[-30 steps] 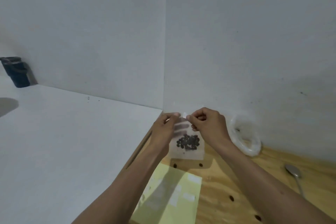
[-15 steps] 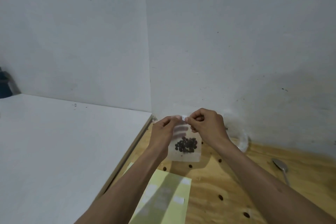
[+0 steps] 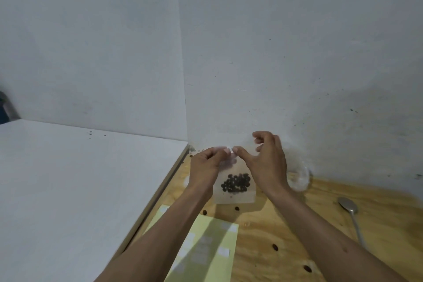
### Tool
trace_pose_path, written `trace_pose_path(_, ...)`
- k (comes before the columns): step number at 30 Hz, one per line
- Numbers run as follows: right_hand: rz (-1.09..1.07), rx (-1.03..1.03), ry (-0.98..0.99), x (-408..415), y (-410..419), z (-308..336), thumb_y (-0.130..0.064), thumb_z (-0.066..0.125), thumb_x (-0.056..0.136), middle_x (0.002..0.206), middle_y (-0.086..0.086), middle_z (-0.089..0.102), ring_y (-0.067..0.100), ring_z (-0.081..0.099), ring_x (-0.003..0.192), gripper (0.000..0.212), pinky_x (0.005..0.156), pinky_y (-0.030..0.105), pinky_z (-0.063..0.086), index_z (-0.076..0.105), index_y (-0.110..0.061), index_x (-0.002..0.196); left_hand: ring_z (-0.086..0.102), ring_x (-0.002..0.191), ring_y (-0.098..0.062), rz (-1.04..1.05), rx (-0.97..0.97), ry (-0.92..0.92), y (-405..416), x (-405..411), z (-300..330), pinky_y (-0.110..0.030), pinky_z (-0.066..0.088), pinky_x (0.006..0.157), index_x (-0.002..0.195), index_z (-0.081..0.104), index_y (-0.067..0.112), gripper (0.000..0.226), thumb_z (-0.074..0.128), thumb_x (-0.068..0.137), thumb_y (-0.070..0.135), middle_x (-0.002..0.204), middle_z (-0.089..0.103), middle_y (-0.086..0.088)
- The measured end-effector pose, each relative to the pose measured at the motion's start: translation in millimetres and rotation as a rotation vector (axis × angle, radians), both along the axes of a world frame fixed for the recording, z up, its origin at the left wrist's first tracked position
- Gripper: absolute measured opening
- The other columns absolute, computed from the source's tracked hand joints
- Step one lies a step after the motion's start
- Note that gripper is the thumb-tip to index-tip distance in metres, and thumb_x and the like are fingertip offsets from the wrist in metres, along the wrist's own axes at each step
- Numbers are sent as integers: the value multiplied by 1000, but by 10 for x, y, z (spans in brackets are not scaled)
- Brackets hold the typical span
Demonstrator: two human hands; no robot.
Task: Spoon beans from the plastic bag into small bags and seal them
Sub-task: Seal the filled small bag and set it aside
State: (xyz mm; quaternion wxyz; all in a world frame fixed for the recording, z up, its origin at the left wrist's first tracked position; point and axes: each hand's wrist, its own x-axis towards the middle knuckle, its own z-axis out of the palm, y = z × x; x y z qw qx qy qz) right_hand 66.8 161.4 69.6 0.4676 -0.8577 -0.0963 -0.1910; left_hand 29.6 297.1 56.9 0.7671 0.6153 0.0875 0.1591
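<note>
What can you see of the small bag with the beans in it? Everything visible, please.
The small bag is clear, frosted-looking plastic, held upright above the wooden board. A cluster of dark beans sits low inside. The left hand pinches its top edge; the right hand touches that edge with its thumb, other fingers spread clear. A small white tab shows at the top between the hands; sealed or not, cannot tell.

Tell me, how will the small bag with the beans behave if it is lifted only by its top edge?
The small bag looks thin and translucent, so probably floppy. Its beans sit low, likely making it hang straight and bottom-heavy. The left hand pinches the top.
</note>
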Motion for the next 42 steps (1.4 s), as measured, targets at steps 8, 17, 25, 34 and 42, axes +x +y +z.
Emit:
trace_pose_path(8,285,376,295,79,-40,6,-42,83,80,85,-5,81,9,75,85,19,86,31,57,83,-24,85,75,88,-37,-58,-15,-24,-10,0,5,-44,59,86,93,69,-13,27,74,90,13,94,75,-25)
trace_pose_path(17,352,221,218,97,-124,-59,-28,75,92,75,-17,77,-3,73,80,10,68,13,54,81,-21,90,71,80,-29,2,12,53,32,26,-66,-48,57,92,69,73,6,17,75,86,5,81,71,-14)
trace_pose_path(25,251,-137,138,132,-207,-22,-35,55,102,59,-3,47,12,40,51,44,50,26,31,64,2,80,72,72,-17,72,72,65,-17,91,-32,-34,61,77,74,72,-7,14,75,85,1,78,72,-8)
trace_pose_path(34,227,-76,208,153,-335,-25,-29,54,94,59,3,46,13,39,53,36,52,33,34,58,2,76,68,72,-17,51,133,45,-176,177,5,-31,61,79,70,69,-6,17,71,87,-2,70,68,-5)
trace_pose_path(42,301,180,416,-42,-744,-146,-26,68,96,91,-2,77,13,73,80,13,72,29,58,74,-14,97,72,86,-15,0,46,9,-385,322,23,-24,59,75,79,66,-5,21,72,92,10,91,74,-1)
